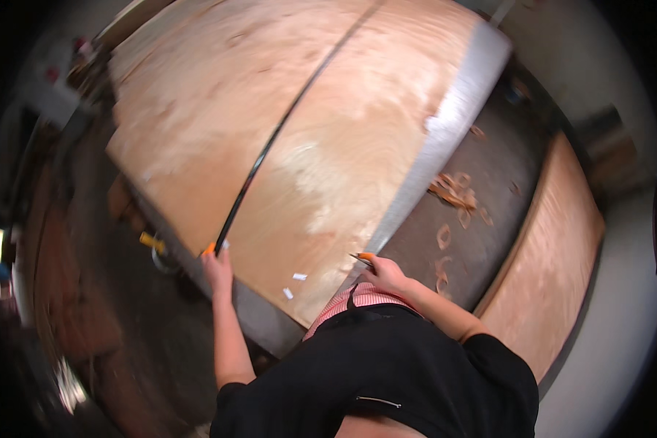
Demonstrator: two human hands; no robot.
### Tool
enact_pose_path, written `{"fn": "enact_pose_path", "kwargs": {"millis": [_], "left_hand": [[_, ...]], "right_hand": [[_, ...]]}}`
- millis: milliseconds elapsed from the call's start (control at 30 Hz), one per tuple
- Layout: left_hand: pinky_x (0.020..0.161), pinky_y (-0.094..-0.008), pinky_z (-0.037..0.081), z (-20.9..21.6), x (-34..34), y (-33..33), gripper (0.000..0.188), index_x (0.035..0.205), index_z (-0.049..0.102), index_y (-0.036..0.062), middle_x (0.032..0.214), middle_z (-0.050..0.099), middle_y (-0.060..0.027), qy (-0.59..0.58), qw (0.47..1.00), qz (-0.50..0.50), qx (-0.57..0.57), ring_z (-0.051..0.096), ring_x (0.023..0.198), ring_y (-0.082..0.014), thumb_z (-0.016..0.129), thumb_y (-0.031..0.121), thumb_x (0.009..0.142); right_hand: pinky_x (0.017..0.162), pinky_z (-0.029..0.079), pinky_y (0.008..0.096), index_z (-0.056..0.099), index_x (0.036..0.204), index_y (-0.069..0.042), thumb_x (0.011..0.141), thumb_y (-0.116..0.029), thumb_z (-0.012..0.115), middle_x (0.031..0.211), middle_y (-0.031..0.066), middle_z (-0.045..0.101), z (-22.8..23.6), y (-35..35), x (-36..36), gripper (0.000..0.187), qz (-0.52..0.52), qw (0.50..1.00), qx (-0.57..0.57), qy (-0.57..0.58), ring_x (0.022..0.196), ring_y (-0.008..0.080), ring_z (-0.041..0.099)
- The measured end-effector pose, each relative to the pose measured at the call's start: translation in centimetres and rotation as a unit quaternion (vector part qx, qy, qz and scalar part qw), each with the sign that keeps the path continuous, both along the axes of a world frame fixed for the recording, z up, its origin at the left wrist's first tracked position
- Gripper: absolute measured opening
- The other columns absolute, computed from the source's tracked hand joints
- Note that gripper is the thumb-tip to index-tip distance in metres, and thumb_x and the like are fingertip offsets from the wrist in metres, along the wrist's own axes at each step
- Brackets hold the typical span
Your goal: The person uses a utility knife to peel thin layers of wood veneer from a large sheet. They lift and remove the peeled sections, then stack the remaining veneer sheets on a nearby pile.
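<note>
where the big sheet of pale plywood (285, 146) lies flat, it fills most of the view, and its near corner points toward the person's body. a thin dark strip (270, 150) runs along the sheet from the far edge down to the near left edge. the left hand (217, 269) is at that near end, fingers closed on the edge where the strip stops, with an orange tip showing at the fingers. the right hand (385, 274) rests at the sheet's right edge, pinched shut on a small orange-tipped tool (363, 256); what kind of tool it is cannot be told. two small white scraps (294, 285) lie on the wood between the hands. a grey metal edge (445, 139) borders the sheet on the right. beyond it a dark surface (489, 190) carries curled wood shavings (452, 193), and a second wooden panel (551, 255) lies further right. left of the sheet the room is dim and blurred, with a brown floor (124, 350) and a yellow-handled object (152, 241) below the bench edge. pale wall shows at the right rim.
</note>
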State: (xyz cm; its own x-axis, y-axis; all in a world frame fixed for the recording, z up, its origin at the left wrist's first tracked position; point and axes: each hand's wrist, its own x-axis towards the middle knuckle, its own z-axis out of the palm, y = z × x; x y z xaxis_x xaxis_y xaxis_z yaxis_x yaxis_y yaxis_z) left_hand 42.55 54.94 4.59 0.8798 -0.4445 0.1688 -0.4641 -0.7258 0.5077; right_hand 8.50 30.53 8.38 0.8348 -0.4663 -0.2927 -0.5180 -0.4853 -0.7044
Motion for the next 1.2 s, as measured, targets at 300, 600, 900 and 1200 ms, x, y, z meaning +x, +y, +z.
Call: {"fn": "enact_pose_path", "kwargs": {"millis": [300, 600, 900, 1200], "left_hand": [[0.087, -0.0353, 0.038, -0.7, -21.4, 5.1, 0.038, 0.106, 0.048, 0.0025, 0.114, 0.045, -0.0172, 0.1, 0.995, 0.007, -0.021, 0.044, 0.105, -0.0316, 0.057, 0.022, 0.075], [0.087, -0.0355, 0.038, 0.3, -45.9, 14.9, 0.038, 0.108, 0.05, 0.0034, 0.118, 0.043, -0.015, 0.165, 0.966, 0.198, 0.022, 0.044, 0.107, -0.0304, 0.055, 0.027, 0.078], [0.085, -0.0363, 0.038, -0.7, -52.7, 27.1, 0.039, 0.108, 0.05, 0.0032, 0.116, 0.043, -0.0159, 0.18, 0.896, 0.406, -0.019, 0.045, 0.104, -0.0315, 0.055, 0.028, 0.078], [0.085, -0.0373, 0.038, -0.4, -50.5, 48.4, 0.04, 0.109, 0.048, 0.0023, 0.114, 0.045, -0.0174, 0.092, 0.798, 0.585, 0.116, 0.044, 0.104, -0.031, 0.053, 0.025, 0.076]], "right_hand": [[0.06, 0.045, 0.0361, 0.039, 0.119, -0.01, 0.071, -0.023, 0.057, 0.071, 0.0124, 0.055, -1.9, 0.3, -1.0, 0.053, 0.192, 0.981, -0.019, -0.016, 0.066, 0.0274, 0.056], [0.065, 0.046, 0.0338, 0.042, 0.117, -0.009, 0.068, -0.026, 0.059, 0.079, 0.0122, 0.057, -10.1, 3.6, -6.9, 0.055, 0.313, 0.949, 0.031, 0.01, 0.071, 0.0257, 0.057], [0.056, 0.044, 0.0331, 0.055, 0.098, -0.008, 0.075, -0.019, 0.056, 0.065, 0.0123, 0.056, -7.3, 11.7, -7.7, 0.025, 0.51, 0.86, -0.019, 0.02, 0.061, 0.0263, 0.056], [0.058, 0.044, 0.0344, 0.056, 0.096, -0.009, 0.076, -0.021, 0.055, 0.068, 0.0144, 0.058, -10.6, 19.5, -9.9, 0.024, 0.489, 0.867, -0.031, 0.094, 0.064, 0.0289, 0.058]]}}
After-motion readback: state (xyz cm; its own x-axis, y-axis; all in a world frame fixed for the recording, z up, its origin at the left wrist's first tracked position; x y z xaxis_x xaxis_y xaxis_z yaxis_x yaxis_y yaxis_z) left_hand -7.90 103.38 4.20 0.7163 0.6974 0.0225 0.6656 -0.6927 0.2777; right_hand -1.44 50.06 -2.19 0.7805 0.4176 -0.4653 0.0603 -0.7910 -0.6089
